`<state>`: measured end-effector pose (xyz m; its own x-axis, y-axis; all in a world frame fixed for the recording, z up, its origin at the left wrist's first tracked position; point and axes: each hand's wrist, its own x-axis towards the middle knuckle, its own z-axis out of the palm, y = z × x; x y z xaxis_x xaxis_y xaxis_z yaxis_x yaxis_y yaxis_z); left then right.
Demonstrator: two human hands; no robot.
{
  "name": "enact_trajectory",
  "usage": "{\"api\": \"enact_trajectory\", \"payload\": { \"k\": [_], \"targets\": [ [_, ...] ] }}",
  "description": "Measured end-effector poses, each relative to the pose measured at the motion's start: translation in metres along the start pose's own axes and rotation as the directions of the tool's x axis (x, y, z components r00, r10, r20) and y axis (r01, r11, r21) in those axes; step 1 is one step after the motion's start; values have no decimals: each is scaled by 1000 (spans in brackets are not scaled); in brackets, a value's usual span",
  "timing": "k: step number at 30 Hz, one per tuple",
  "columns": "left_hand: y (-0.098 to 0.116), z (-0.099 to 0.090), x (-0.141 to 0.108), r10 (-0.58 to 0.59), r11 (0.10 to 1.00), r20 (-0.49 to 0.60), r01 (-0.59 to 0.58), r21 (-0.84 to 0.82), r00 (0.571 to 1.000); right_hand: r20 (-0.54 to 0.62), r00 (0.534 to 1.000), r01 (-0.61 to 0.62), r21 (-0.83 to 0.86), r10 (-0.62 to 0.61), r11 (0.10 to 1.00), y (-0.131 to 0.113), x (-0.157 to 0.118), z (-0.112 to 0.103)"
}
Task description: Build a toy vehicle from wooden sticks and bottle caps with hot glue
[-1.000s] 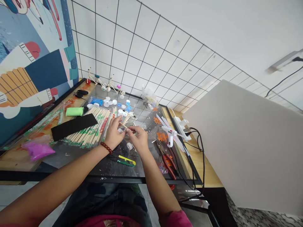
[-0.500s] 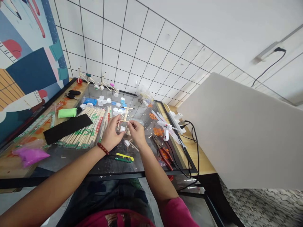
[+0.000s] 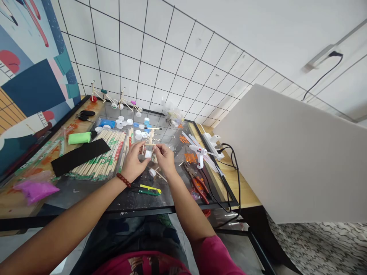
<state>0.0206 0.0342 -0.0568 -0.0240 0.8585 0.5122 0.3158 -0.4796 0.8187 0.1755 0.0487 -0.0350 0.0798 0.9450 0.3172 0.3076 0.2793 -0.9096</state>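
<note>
Over the middle of the table, my left hand (image 3: 134, 162) and my right hand (image 3: 165, 158) both pinch a small frame of wooden sticks (image 3: 151, 138), one on each side. A crossbar with dark ends tops the frame. Beneath it, between my hands, is a white bottle cap (image 3: 148, 154); whether it is joined to the sticks I cannot tell. Another white cap with a stick (image 3: 152, 172) lies just below my hands. Nearer to me rests a green and yellow utility knife (image 3: 150, 190). Several white and blue caps (image 3: 138, 134) lie beyond the frame.
Packed chopsticks (image 3: 99, 158), a black strip (image 3: 80, 156) and green clay (image 3: 79, 138) are at left, with purple clay (image 3: 37, 191) nearer. At right are red-handled pliers (image 3: 197, 185), a white glue gun (image 3: 198, 154), a power strip (image 3: 213, 145) and cables. Finished-looking stick models (image 3: 122, 100) stand at the back.
The whole view has shifted slightly. The white cap under the frame shows a little more openly between my hands, which keep their pinch on the sticks.
</note>
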Motion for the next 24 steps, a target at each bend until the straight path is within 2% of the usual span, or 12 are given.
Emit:
{"api": "enact_trajectory", "payload": {
  "k": [11, 17, 21, 24],
  "targets": [
    [-12, 3, 3, -118, 993, -18, 118, -19, 993, 92, 996, -10, 25, 7, 1000, 1, -9, 7],
    [-15, 5, 3, -155, 987, -17, 155, -46, 988, 140, 989, 61, -78, -50, 995, -8, -13, 3],
    [-17, 5, 2, -161, 985, -1, 161, -62, 987, 124, 986, 121, -108, -107, 987, -14, -15, -3],
    [-17, 6, 1, -165, 983, 11, 166, -74, 986, 52, 989, 145, -68, -141, 987, -17, -17, -5]
  ]
}}
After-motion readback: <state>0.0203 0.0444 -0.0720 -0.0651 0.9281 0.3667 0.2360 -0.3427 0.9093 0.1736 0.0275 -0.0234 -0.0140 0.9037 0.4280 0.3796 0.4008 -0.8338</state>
